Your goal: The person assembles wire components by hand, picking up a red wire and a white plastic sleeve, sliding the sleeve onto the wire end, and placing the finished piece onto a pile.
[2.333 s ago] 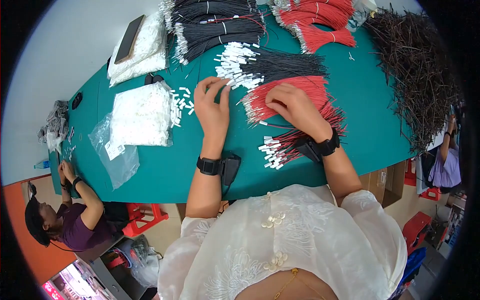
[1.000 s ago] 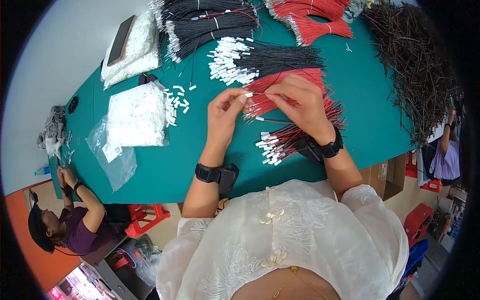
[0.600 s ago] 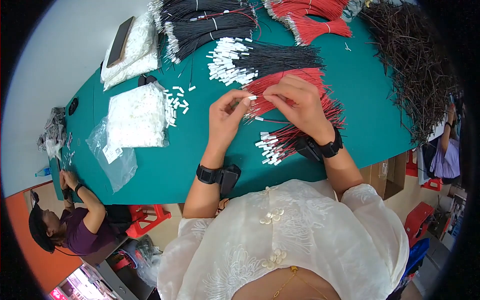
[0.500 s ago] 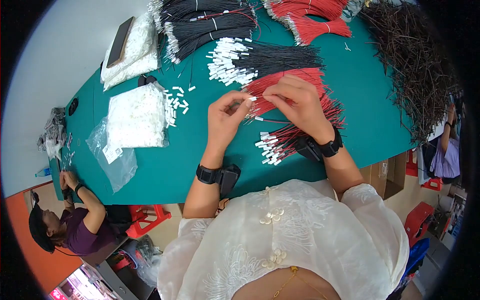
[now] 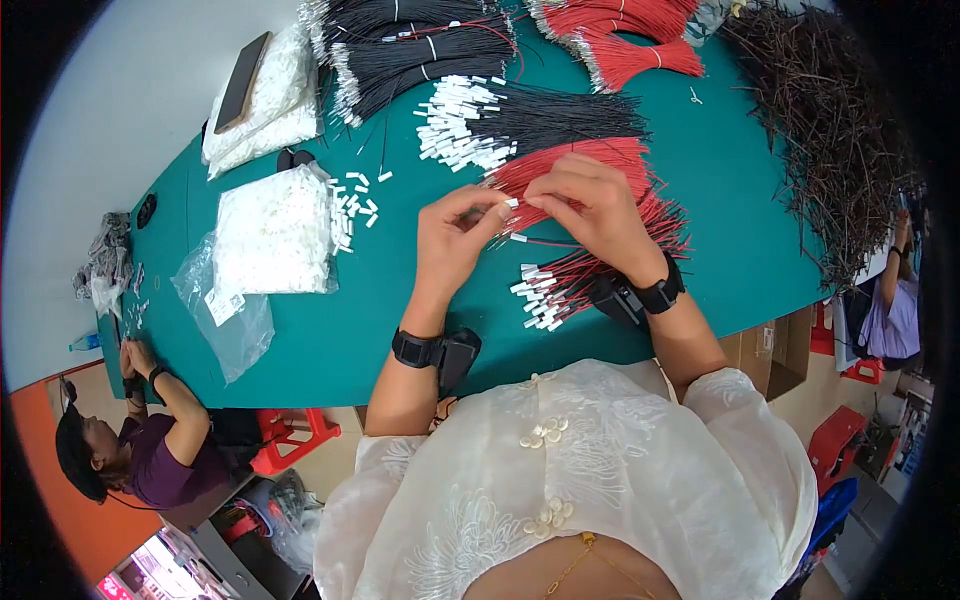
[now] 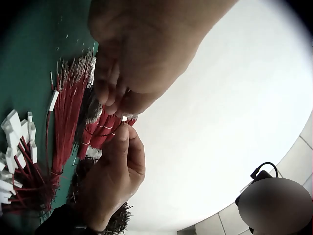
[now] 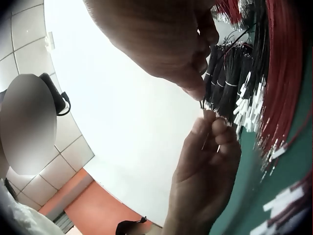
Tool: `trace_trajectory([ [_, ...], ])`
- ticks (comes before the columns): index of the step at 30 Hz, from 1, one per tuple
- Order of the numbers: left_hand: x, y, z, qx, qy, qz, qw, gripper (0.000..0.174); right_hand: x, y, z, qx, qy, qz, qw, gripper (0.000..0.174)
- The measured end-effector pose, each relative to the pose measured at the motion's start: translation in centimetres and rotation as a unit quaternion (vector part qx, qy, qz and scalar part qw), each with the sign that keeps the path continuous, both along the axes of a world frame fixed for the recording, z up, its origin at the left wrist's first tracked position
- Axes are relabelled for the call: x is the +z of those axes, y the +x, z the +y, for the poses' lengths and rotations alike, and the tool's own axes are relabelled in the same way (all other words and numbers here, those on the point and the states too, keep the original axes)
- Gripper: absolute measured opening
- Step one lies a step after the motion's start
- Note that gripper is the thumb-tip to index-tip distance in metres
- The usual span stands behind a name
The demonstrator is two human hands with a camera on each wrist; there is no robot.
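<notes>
In the head view my left hand (image 5: 448,245) pinches a small white connector housing (image 5: 512,203) between thumb and forefinger. Close against it, my right hand (image 5: 592,205) pinches a thin wire, which shows dark under the right fingertips in the right wrist view; its colour is hard to tell. The two hands' fingertips nearly meet above a spread of red wires (image 5: 590,165). Beyond lie black wires (image 5: 560,120) ending in white housings (image 5: 460,125). Nearer my body is a bunch of red wires with white housings (image 5: 538,298).
Left on the green table (image 5: 330,345) are a bag of white housings (image 5: 275,230) and loose housings (image 5: 350,210). Tied black bundles (image 5: 430,50) and red bundles (image 5: 640,60) lie at the back. A dark wire heap (image 5: 820,140) covers the right; another person (image 5: 150,450) sits at left.
My left hand has come from beside the black wires' white housings to my right hand, bringing a housing to its fingertips. Lately it has edged right, narrowing the gap.
</notes>
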State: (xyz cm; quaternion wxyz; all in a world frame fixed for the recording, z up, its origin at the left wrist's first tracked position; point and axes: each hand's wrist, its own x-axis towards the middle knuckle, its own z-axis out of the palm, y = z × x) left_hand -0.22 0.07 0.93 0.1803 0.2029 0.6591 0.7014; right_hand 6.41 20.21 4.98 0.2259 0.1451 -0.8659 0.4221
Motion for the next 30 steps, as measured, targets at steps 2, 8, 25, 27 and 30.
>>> trace_trajectory([
  [2,0.2,0.1,0.0,-0.004,-0.002,-0.008,1.000,0.010,-0.3,0.0,0.0,-0.005,-0.005,0.001,1.000,0.012],
  [8,0.4,0.3,0.2,-0.009,-0.001,-0.026,1.000,0.010,-0.6,-0.1,0.1,-0.006,-0.007,0.001,1.000,0.012],
  [25,0.6,-0.9,-1.1,0.097,-0.002,0.054,0.994,0.008,0.3,0.0,2.6,-0.008,0.071,-0.008,0.997,0.016],
  [27,1.6,-0.4,-0.8,0.045,-0.088,0.184,0.978,0.008,2.0,0.6,3.3,-0.029,0.068,-0.084,0.994,0.018],
  [30,1.2,0.0,-0.2,-0.015,-0.144,0.307,0.941,0.008,3.1,0.9,4.9,-0.016,0.148,-0.225,0.963,0.019],
])
